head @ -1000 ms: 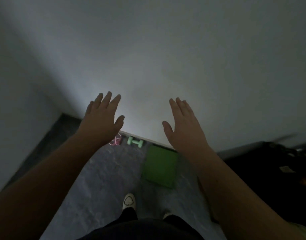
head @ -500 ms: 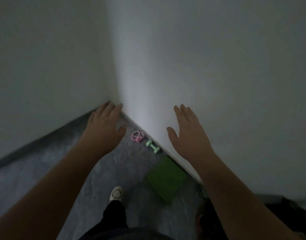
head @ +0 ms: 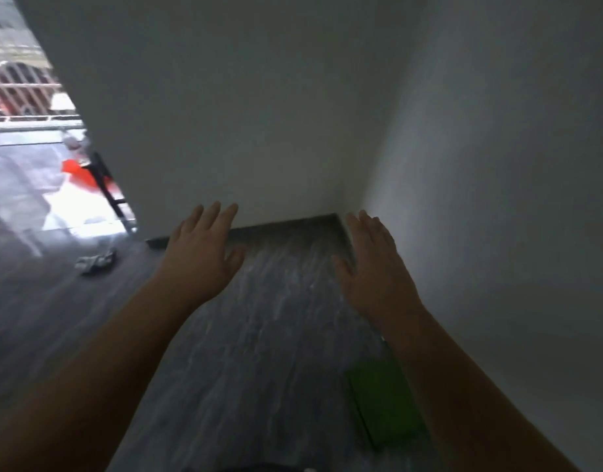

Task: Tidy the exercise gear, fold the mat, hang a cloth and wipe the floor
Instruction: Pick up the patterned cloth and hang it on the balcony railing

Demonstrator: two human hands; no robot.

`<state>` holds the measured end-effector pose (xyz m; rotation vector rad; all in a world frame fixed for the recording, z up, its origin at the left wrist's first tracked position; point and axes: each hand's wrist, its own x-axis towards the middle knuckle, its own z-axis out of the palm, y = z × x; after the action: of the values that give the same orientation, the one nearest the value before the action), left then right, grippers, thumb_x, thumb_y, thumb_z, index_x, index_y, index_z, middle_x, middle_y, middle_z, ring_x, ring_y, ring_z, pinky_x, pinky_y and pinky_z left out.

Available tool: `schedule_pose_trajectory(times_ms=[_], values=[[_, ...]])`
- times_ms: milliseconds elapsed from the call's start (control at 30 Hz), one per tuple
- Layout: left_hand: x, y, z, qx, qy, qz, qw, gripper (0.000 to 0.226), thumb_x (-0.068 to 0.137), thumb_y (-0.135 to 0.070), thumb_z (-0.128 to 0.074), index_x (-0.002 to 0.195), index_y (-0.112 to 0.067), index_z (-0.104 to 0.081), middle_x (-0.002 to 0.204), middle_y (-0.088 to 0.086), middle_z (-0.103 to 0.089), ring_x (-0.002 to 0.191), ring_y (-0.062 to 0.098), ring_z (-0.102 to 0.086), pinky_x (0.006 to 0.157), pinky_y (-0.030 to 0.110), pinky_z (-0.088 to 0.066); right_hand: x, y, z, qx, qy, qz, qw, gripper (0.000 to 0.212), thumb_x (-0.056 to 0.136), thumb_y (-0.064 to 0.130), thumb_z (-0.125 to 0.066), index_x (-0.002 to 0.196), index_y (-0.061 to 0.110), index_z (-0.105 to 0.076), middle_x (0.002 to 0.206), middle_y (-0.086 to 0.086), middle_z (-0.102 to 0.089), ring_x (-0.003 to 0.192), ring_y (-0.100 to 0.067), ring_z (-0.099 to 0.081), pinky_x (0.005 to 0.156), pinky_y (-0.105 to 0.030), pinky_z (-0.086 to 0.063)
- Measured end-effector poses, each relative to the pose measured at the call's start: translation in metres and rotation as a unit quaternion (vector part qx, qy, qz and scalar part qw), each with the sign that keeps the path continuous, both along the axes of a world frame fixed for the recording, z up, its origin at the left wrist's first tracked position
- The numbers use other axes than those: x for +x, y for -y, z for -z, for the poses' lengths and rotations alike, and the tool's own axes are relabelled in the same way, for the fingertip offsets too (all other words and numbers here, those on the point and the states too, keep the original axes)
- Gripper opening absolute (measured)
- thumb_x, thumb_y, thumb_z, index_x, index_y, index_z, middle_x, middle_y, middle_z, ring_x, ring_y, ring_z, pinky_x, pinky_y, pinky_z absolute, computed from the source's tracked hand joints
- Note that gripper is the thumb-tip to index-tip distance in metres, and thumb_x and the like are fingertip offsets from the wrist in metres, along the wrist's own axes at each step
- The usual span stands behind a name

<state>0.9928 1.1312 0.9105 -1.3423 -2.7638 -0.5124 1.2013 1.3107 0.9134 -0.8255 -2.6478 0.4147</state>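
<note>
I am holding my left hand and right hand out flat, fingers spread, grasping nothing. The folded green mat is lying lower right; a crumpled cloth is lying at left.

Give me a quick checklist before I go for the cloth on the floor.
1. Left hand free: ok, open and holding nothing.
2. Right hand free: ok, open and holding nothing.
3. Cloth found: ok, a crumpled piece on the floor at the left near the doorway; too blurred to confirm it is a cloth.
4. Path to it: ok, bare floor between the hands and it.
5. Mat folded: ok, it lies as a compact green block by the right wall.
6. Exercise gear tidied: cannot tell, none shows in this view.
</note>
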Motion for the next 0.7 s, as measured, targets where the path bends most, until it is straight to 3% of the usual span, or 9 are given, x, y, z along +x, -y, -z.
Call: schedule_pose_trajectory(times_ms=[100,267,433,700], values=[[-0.028,0.065,0.001,0.000,-0.003,-0.057,0.998,0.070,0.094,-0.040,-0.055,0.154,-0.019,-0.027,0.160,0.015,-0.028,0.147,0.037,-0.022,0.118,0.053,-0.024,-0.049,0.042,0.000,0.001,0.011,-0.050,0.999,0.068,0.099,0.043,-0.042,0.156,0.014,-0.021,0.164,-0.010,-0.018,0.151,-0.026,-0.012,0.122,-0.033,-0.006],[-0.084,0.197,0.003,-0.006,-0.018,-0.145,0.989,0.071,0.092,-0.050,-0.044,0.152,-0.017,-0.030,0.157,0.016,-0.032,0.146,0.037,-0.026,0.118,0.053,-0.025,-0.148,0.143,0.004,-0.009,0.005,-0.135,0.991,0.068,0.098,0.037,-0.048,0.157,0.014,-0.020,0.165,-0.008,-0.015,0.152,-0.025,-0.011,0.121,-0.031,-0.004],[-0.139,0.325,-0.002,-0.032,-0.022,-0.224,0.974,0.070,0.095,-0.046,-0.051,0.156,-0.023,-0.022,0.163,0.009,-0.022,0.150,0.033,-0.017,0.119,0.049,-0.021,-0.243,0.267,0.006,-0.036,-0.007,-0.202,0.979,0.069,0.097,0.036,-0.051,0.157,0.018,-0.022,0.165,-0.004,-0.016,0.151,-0.024,-0.012,0.120,-0.032,-0.008],[-0.210,0.453,0.007,-0.032,0.033,-0.304,0.952,0.070,0.096,-0.045,-0.050,0.155,-0.022,-0.020,0.163,0.011,-0.019,0.150,0.034,-0.013,0.120,0.050,-0.022,-0.355,0.382,0.014,-0.055,-0.003,-0.270,0.961,0.066,0.098,0.037,-0.049,0.156,0.020,-0.022,0.165,-0.003,-0.016,0.152,-0.021,-0.012,0.121,-0.034,-0.010]])
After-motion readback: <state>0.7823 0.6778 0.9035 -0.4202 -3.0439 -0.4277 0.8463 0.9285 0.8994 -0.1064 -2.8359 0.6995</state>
